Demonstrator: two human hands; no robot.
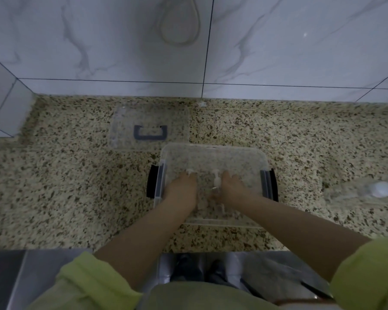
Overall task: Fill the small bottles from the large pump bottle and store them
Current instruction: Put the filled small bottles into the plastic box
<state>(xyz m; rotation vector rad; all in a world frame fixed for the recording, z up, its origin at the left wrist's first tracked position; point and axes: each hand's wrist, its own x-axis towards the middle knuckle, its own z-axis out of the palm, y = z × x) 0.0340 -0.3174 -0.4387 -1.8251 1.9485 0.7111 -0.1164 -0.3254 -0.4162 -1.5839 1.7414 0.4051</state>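
Note:
A clear plastic storage box (213,151) with dark side latches stands on the speckled counter in front of me. Both my hands reach down into it. My left hand (182,188) is curled round a small clear bottle whose white pump top (191,171) pokes out past my fingers. My right hand (232,187) holds another small clear bottle with a white pump (216,178) beside my thumb. More small bottles (222,208) lie blurred on the box floor near my wrists. The large pump bottle is not in view.
The box's clear lid (150,128), with a grey handle, lies flat on the counter behind and left of the box. A crumpled clear plastic bag (367,189) with white caps lies at the right. A marble tiled wall (121,52) backs the counter.

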